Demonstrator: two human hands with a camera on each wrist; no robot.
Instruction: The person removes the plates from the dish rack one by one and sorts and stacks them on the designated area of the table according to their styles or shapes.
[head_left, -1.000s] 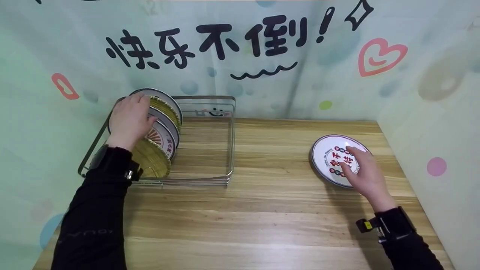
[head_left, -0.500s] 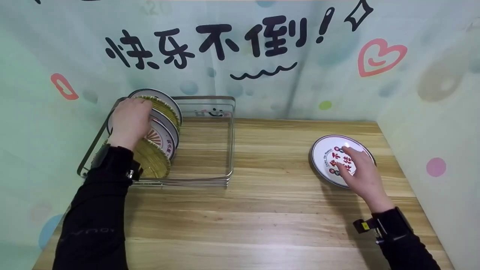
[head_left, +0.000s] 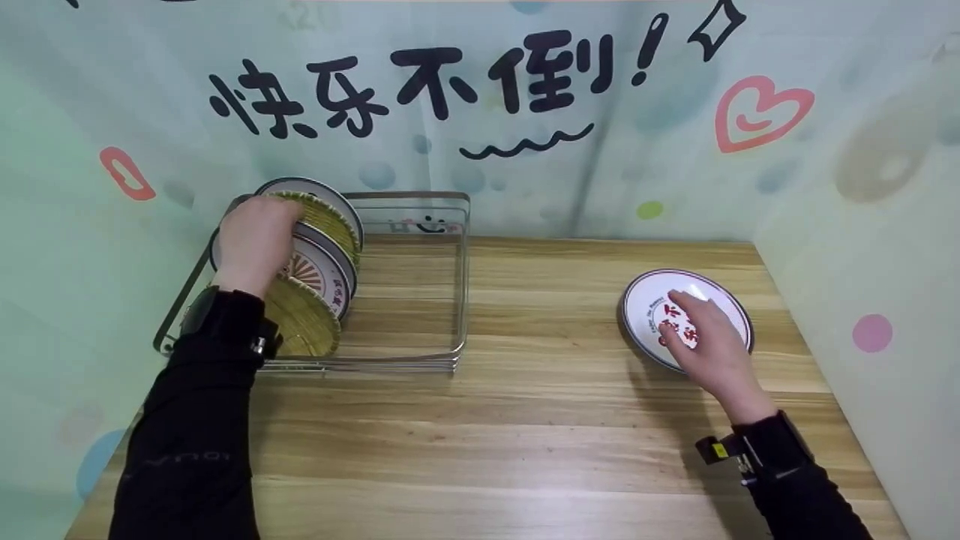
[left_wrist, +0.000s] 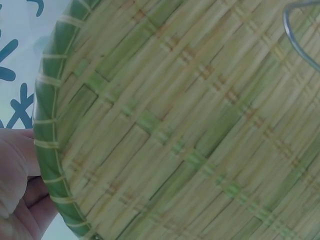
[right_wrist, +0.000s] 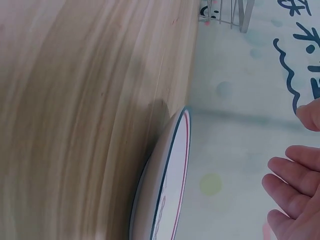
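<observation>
In the head view, my left hand (head_left: pixel 255 244) reaches into the metal rack with fingers bent over the upper left rims of the standing dishes. It seems to pinch a white patterned plate (head_left: pixel 322 274); the exact contact is hidden. Behind it leans a woven bamboo tray (head_left: pixel 322 217), and another woven tray (head_left: pixel 304 319) stands in front, its weave (left_wrist: pixel 175 120) covering most of the left wrist view. On the right, my right hand (head_left: pixel 720 352) hovers over a white plate (head_left: pixel 652 300) with red lettering, thumb and fingers spread. The right wrist view shows the plate's edge (right_wrist: pixel 172 170) apart from the fingers.
The wire rack (head_left: pixel 461 285) stands at the back left, with plates and trays tilted in its left half. A wooden tabletop (head_left: pixel 480 435) runs between rack and plate. Printed cloth walls (head_left: pixel 525 195) close off the back and both sides.
My right hand has shifted left, further over the plate. My left hand has drawn slightly left and down, and its thumb no longer shows in front of the patterned plate.
</observation>
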